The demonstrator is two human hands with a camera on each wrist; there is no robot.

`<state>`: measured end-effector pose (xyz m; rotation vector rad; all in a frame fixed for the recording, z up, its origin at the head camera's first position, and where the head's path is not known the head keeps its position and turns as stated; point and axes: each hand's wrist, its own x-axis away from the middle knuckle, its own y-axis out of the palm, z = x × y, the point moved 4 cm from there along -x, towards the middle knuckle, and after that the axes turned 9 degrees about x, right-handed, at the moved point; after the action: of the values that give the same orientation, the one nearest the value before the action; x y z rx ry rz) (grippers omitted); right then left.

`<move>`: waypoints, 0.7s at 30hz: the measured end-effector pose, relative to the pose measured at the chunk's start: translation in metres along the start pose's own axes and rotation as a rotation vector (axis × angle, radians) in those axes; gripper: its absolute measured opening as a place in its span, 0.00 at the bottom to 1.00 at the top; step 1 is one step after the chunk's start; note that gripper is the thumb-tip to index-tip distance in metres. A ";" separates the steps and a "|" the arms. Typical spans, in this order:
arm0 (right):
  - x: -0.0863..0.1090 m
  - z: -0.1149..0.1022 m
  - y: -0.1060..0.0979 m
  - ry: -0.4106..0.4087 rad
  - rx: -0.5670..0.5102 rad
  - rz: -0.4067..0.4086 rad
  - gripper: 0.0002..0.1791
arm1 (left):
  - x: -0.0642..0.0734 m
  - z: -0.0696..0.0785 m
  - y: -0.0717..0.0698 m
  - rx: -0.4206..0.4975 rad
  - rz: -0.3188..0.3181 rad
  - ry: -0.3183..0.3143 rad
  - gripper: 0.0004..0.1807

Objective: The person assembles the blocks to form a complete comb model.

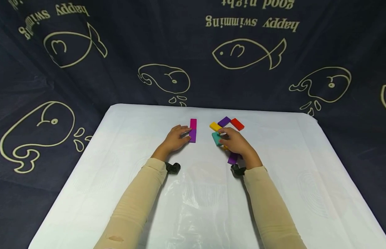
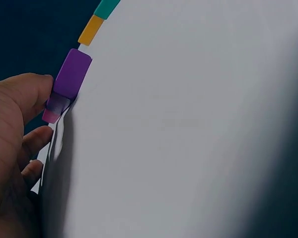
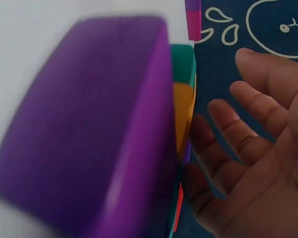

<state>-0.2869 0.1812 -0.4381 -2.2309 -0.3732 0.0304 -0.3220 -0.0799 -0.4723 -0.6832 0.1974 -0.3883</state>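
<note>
A purple block (image 1: 192, 136) and a pink block (image 1: 193, 123) lie end to end in a straight row on the white table. Beside them rests my left hand (image 1: 176, 138), thumb and fingertips at the row's left side. My right hand (image 1: 236, 141) is over a loose group of blocks, its thumb and index finger at the teal block (image 1: 216, 138). In the right wrist view, the right fingers (image 3: 226, 116) are spread and relaxed with nothing gripped. An orange block (image 1: 225, 147) is mostly hidden beneath this hand, and another purple block (image 1: 232, 158) lies nearer the wrist.
Past the right hand lie a yellow block (image 1: 215, 126), a dark purple block (image 1: 224, 121) and a red block (image 1: 238, 124). The white table (image 1: 199, 193) ends at a dark printed cloth (image 1: 199, 45) behind. Each wrist wears a small black camera.
</note>
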 end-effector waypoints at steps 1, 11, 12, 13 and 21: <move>-0.001 0.000 0.002 -0.002 0.000 -0.005 0.23 | 0.000 0.000 0.000 -0.001 -0.001 0.002 0.26; -0.001 -0.004 0.010 -0.024 0.032 -0.017 0.26 | -0.001 -0.002 0.001 -0.009 0.003 -0.001 0.26; -0.001 -0.005 0.011 -0.025 0.029 -0.018 0.27 | -0.001 -0.002 0.001 -0.009 0.004 0.000 0.26; -0.002 -0.005 0.011 -0.022 0.029 -0.019 0.27 | -0.001 -0.002 0.001 -0.010 0.005 0.001 0.26; -0.005 -0.002 0.014 0.009 0.059 -0.045 0.31 | 0.000 -0.001 0.000 -0.010 0.002 0.000 0.26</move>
<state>-0.2882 0.1696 -0.4483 -2.1626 -0.4120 0.0071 -0.3223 -0.0805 -0.4731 -0.6931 0.1997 -0.3856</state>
